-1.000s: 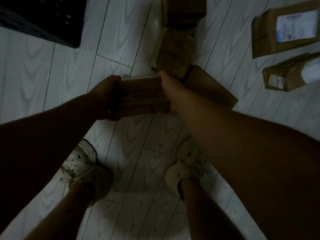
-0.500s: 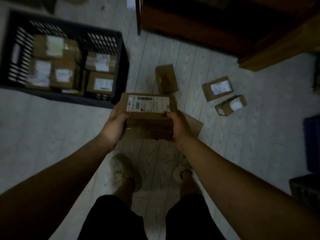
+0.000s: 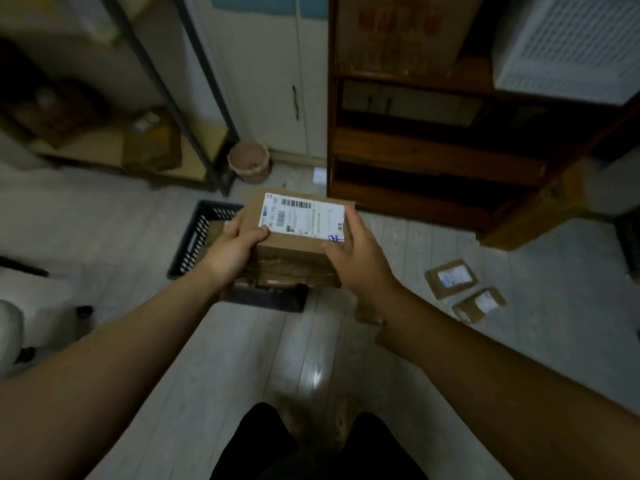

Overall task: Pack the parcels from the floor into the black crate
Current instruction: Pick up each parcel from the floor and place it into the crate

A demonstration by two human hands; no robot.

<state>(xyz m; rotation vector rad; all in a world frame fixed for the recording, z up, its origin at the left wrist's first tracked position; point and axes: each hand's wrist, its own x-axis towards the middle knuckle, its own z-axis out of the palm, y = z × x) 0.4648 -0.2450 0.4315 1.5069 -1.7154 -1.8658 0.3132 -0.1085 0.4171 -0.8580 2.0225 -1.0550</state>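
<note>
A brown cardboard parcel [image 3: 294, 244] with a white shipping label on top is held up in front of me. My left hand [image 3: 232, 249] grips its left side and my right hand [image 3: 356, 256] grips its right side. The black crate [image 3: 194, 242] sits on the floor directly behind and below the parcel; most of it is hidden by the box and my hands, and parcels show inside at its left. Two more small labelled parcels [image 3: 451, 278] [image 3: 479, 304] lie on the floor to the right. Another brown parcel [image 3: 369, 317] peeks out under my right wrist.
A dark wooden shelf unit [image 3: 433, 150] stands behind the crate on the right, a metal rack [image 3: 194, 109] with boxes on the left. A small brown bin [image 3: 249, 161] sits by the white cabinet doors. A white object [image 3: 31, 306] lies at the left edge.
I have lifted the parcel from the floor and straightened up. The view has swung upward, and the parcel now hangs over the black crate instead of beside it.
</note>
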